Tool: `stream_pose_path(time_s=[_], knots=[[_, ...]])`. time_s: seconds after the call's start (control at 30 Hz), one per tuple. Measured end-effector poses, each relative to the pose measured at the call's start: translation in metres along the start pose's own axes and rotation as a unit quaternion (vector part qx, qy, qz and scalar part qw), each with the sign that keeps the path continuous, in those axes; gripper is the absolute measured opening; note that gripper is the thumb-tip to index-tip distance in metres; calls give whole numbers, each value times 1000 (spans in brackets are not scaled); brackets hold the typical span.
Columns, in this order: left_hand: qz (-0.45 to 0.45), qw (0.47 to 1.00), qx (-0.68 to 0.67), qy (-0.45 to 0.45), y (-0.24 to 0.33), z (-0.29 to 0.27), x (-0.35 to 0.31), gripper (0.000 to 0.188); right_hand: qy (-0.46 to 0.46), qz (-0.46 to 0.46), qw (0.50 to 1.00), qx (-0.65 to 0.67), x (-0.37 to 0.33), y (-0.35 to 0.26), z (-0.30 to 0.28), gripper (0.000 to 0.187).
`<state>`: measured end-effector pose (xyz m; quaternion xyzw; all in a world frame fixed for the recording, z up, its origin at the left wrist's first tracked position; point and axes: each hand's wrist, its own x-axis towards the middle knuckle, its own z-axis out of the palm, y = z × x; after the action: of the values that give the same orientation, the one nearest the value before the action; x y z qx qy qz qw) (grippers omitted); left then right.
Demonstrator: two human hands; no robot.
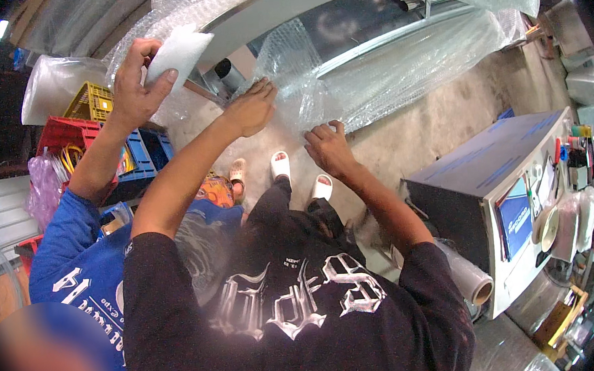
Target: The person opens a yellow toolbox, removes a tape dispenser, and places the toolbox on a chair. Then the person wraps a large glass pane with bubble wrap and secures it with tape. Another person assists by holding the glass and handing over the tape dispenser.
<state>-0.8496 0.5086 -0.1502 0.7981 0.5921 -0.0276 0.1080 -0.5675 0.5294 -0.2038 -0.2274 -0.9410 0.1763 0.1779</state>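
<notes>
A long frame-like piece with a dark panel and pale metal edges (376, 43) lies partly covered by clear bubble wrap (409, 89). My left hand (252, 107) reaches over the wrap's left part, its fingers stretched out and pressed against the film; its thumb is hidden. To the right, my right hand (329, 152) has its fingers curled on the lower edge of the bubble wrap. Beside my left arm, a co-worker's hand (134, 87) in a blue sleeve holds a folded white foam sheet (181, 53) near the frame's left end.
Red, yellow and blue plastic crates (138, 158) stand at the left. A dark box-shaped bench (488, 160) at the right carries papers, tape and small tools. A roll of clear film (470, 279) is beside my right arm. The co-worker stands close on my left.
</notes>
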Motion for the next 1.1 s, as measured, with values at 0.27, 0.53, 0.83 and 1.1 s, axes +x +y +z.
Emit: stream_pose_path(time_s=[0.27, 0.53, 0.83, 1.1], knots=[[116, 975, 188, -14, -4, 3, 10, 42, 19, -58, 998, 4, -3, -1, 4, 17], [18, 1000, 10, 14, -1, 2, 3, 49, 71, -118, 990, -31, 1, -10, -11, 13], [0, 998, -60, 32, 4, -5, 4, 47, 13, -124, 991, 51, 3, -11, -28, 17], [8, 995, -87, 42, 4, -8, 5, 44, 62, -76, 993, 71, 12, -20, -24, 18]])
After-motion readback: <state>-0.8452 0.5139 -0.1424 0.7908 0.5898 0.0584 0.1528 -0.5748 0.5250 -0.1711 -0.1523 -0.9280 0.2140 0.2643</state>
